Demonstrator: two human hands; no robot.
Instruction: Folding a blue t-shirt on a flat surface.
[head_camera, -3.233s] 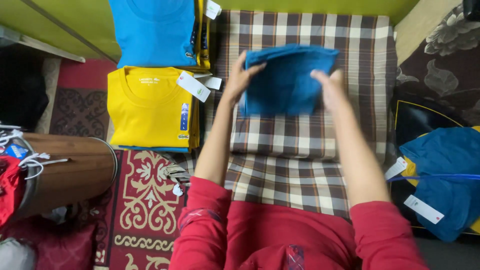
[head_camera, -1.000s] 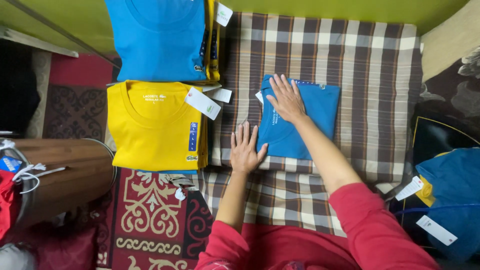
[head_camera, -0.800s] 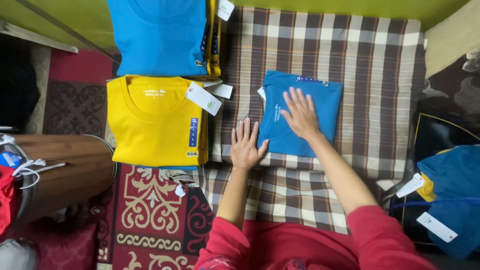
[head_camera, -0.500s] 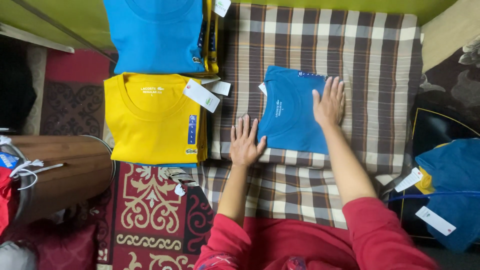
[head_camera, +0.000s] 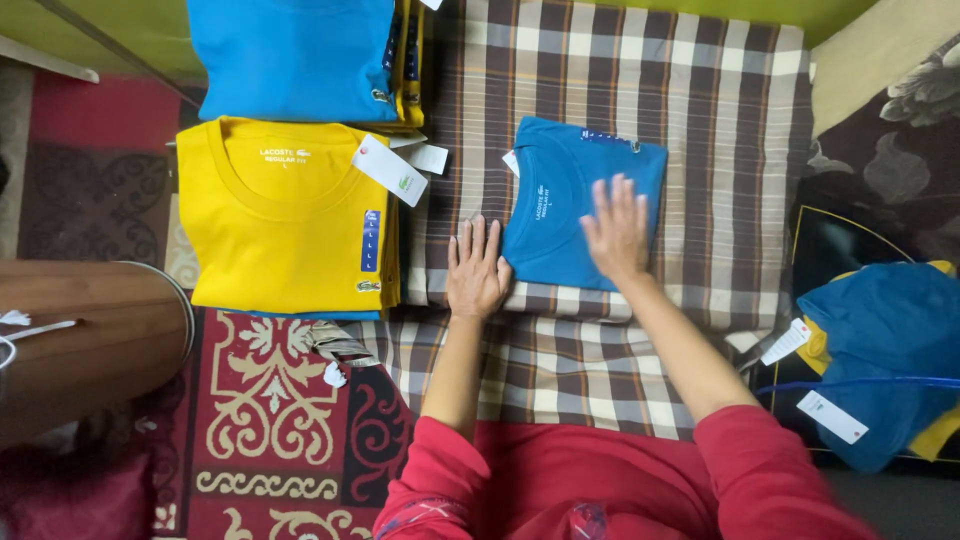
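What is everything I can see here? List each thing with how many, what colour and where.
folded blue T-shirt: one, blue, on the checked cloth at centre, under the right hand
checked cloth: one, brown, white and dark plaid, spread under the work area
yellow T-shirt stack: one stack, yellow on top, left of the cloth, with a white tag
blue T-shirt stack: one stack, blue on top, upper left
heap of unfolded shirts: one, blue and yellow, with tags, far right
patterned rug: one, red and cream, lower left
wooden drum-shaped thing: one, brown, far left
left hand: flat on the cloth at the shirt's left edge
right hand: flat on the blue shirt, red sleeve
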